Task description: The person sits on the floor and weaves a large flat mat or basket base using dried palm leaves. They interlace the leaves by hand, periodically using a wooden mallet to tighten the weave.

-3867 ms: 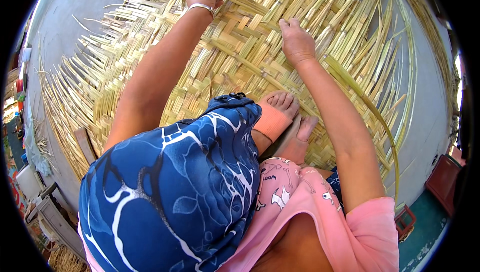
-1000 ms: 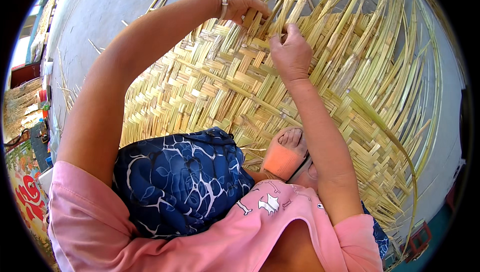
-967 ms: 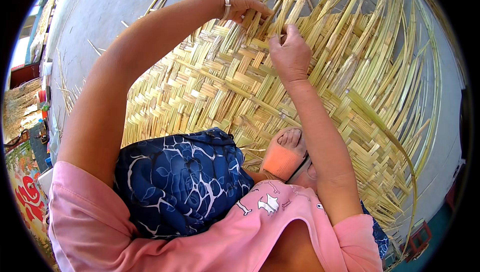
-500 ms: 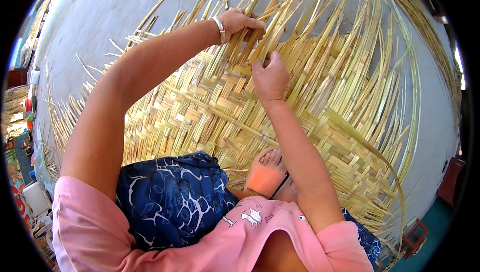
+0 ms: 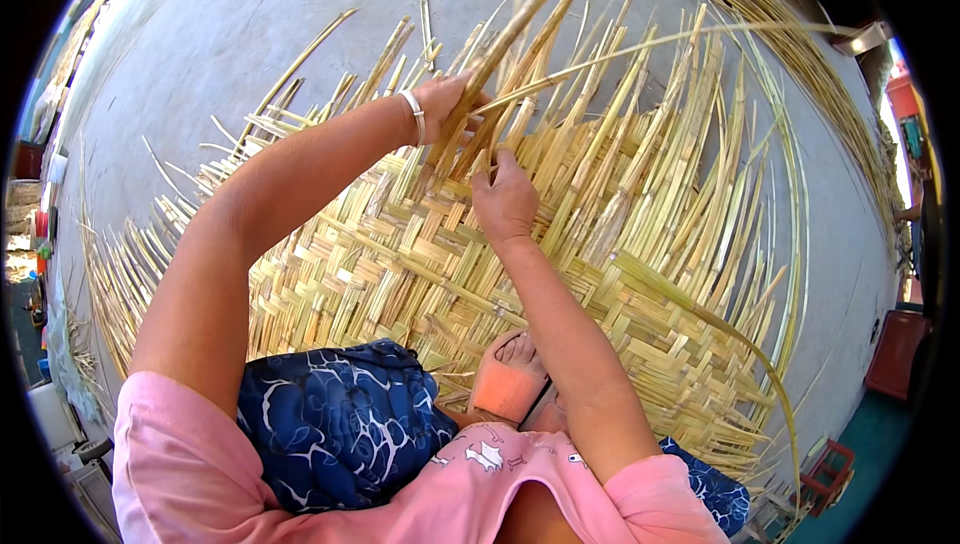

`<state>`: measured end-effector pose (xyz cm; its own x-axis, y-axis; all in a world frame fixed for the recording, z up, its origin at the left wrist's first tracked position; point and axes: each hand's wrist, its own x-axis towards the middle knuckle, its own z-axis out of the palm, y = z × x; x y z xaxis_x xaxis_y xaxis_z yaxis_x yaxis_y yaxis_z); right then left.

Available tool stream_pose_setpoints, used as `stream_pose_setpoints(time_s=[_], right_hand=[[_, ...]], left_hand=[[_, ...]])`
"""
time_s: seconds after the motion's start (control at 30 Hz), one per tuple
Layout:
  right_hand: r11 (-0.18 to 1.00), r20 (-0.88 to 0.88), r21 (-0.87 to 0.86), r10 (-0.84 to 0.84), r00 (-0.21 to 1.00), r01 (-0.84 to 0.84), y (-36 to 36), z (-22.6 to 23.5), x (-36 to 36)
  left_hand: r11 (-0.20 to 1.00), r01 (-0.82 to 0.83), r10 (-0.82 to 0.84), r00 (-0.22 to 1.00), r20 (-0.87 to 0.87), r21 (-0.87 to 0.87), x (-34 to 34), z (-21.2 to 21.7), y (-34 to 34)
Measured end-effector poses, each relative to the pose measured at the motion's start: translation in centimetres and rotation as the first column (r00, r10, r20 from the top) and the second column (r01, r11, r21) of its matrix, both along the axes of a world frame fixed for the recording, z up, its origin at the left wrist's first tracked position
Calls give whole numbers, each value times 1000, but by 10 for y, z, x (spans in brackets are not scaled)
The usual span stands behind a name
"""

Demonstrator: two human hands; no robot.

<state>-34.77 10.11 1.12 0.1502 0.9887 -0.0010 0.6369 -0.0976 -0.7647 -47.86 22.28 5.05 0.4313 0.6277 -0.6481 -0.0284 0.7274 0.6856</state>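
Note:
A large mat of woven, pale yellow-green split cane strips (image 5: 425, 234) lies on the grey floor, with loose strip ends fanning out on its far side. At that far edge my left hand (image 5: 445, 109), with a white bangle at the wrist, is closed around several cane strips (image 5: 500, 49) and lifts them upright. My right hand (image 5: 507, 199) is just nearer and to the right, its fingers pinched at the base of a strip by the weave. One long thin strip (image 5: 690, 36) runs from near my left hand toward the far right. The fingertips of both hands are partly hidden.
My sandalled foot (image 5: 510, 384) stands on the mat. A loose green strip (image 5: 700, 309) curves over its right side. A bundle of long canes (image 5: 760, 19) lies at the far right. A dark red stool (image 5: 897, 354) and a small reddish-brown frame (image 5: 828, 479) stand at the right.
The view has shifted, so mat and hands sit lower and further left. The lifted strips stand more upright in my left hand, and the long thin strip now stretches out to the right.

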Motion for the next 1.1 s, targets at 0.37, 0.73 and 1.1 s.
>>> stream_pose_setpoints(time_s=[0.37,0.73,1.1], right_hand=[[951,-33,-78,299,954,-300,10,-3,20],[877,-68,-263,400,914,-403,29,-14,24],[809,593,-138,529,607,-571,15,30,-5]], left_hand=[[920,-179,254,950,-180,348,-49,21,26],[795,-556,603,767,-220,242,-125,-20,-57],[595,-767,803,581,-131,242,-120,-59,-81]])
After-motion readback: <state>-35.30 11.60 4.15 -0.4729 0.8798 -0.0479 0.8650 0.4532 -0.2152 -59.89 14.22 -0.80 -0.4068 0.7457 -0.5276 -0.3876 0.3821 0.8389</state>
